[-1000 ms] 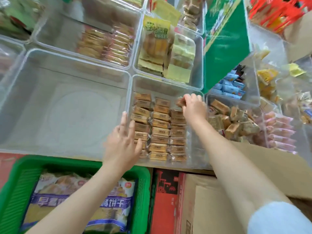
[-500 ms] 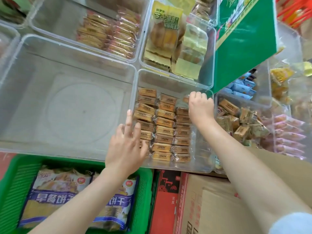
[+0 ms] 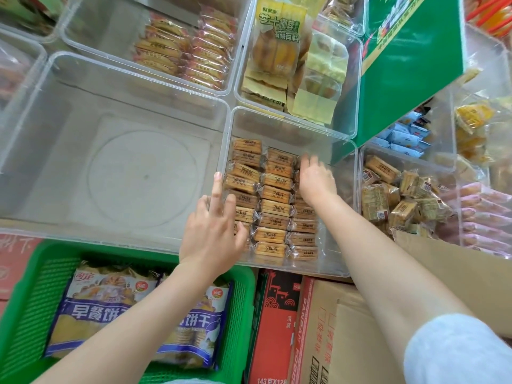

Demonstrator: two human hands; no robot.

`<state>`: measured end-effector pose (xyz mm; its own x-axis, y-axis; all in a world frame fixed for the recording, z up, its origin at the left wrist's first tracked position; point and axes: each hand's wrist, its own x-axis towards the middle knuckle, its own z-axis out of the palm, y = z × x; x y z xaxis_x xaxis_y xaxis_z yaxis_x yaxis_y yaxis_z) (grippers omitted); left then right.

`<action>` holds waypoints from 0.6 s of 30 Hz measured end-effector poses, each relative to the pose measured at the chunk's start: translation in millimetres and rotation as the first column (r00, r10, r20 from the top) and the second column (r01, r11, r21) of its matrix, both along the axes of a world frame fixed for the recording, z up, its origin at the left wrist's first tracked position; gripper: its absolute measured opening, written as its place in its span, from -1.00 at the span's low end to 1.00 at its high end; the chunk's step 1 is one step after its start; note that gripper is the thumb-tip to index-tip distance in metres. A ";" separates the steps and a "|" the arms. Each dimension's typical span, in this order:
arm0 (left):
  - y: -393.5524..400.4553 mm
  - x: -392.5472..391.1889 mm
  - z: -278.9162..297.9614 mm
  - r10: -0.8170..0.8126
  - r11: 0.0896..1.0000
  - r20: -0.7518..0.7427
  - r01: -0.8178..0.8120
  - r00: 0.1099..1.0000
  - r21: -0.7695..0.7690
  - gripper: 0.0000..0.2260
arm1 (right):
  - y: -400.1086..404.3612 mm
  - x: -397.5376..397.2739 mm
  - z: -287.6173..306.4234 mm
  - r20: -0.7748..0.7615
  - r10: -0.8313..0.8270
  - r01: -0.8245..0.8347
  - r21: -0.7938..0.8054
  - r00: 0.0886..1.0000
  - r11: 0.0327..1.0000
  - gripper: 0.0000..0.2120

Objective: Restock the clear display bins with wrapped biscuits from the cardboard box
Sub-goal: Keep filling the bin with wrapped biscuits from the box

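Below me a green plastic basket [image 3: 241, 322] holds big blue-and-yellow biscuit bags [image 3: 91, 322]; beside it stand a red printed carton [image 3: 277, 328] and brown cartons [image 3: 346, 342]; a green board [image 3: 415, 67] leans up at my right; even, soft light falls over everything.

Glossy clear plastic bin [image 3: 288, 117], matt cardboard box [image 3: 360, 342]

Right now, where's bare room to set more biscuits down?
The large clear bin, left of the biscuit bin, holds nothing. Inside the biscuit bin, a bare strip runs along its right wall, beside the right hand. Its left and middle rows are packed, under the left hand.
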<state>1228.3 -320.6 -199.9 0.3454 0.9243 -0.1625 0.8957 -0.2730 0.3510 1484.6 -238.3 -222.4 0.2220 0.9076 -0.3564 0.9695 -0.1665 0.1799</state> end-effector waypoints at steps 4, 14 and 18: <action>-0.7 0.0 -1.2 -0.001 1.000 0.001 0.001 1.000 0.012 -0.49 | -14.2 2.2 -15.1 -0.135 -0.150 0.150 -0.015 0.979 0.989 -0.33; 0.2 -0.3 4.7 -0.013 0.999 0.009 0.013 1.000 -0.031 -0.55 | -21.5 -5.3 25.3 -0.328 -0.296 0.229 -0.226 0.897 0.947 -0.38; -3.6 0.7 9.5 0.005 1.000 -0.032 -0.006 0.999 -0.026 -0.51 | -59.4 -22.6 89.0 -0.499 -0.228 0.261 -0.005 0.836 0.965 -0.64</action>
